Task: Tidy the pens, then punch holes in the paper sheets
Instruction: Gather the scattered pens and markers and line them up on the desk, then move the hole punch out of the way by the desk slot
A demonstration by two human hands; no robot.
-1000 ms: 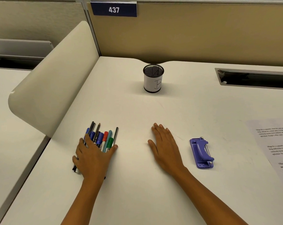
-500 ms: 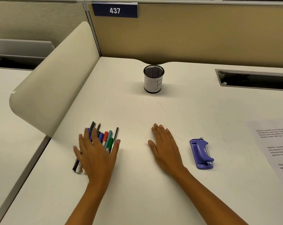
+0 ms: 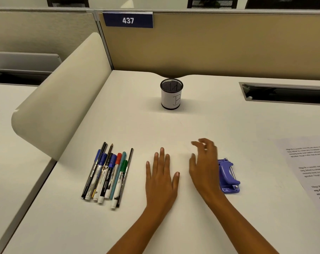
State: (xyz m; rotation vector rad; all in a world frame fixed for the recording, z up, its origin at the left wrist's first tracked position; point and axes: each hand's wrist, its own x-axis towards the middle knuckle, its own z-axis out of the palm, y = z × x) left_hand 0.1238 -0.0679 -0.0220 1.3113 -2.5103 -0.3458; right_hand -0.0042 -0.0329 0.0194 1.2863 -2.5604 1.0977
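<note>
Several pens and markers [image 3: 107, 173] lie side by side in a bundle on the white desk, at the near left. My left hand [image 3: 161, 178] rests flat on the desk just right of them, holding nothing. My right hand [image 3: 204, 165] hovers raised and slightly blurred, fingers spread, directly left of a purple hole punch [image 3: 228, 176], partly covering it. A black mesh pen cup [image 3: 171, 94] wrapped in white paper marked "B" stands upright and looks empty at the far middle. Printed paper sheets [image 3: 309, 169] lie at the right edge.
A curved cream divider [image 3: 63, 99] rises along the desk's left side. A tan partition [image 3: 210, 43] with the sign "437" closes the back. A dark cable slot [image 3: 287, 94] is cut into the desk at the far right.
My left hand has left the pens and slid right to the desk's middle. My right hand has lifted off the desk and moved right toward the hole punch.
</note>
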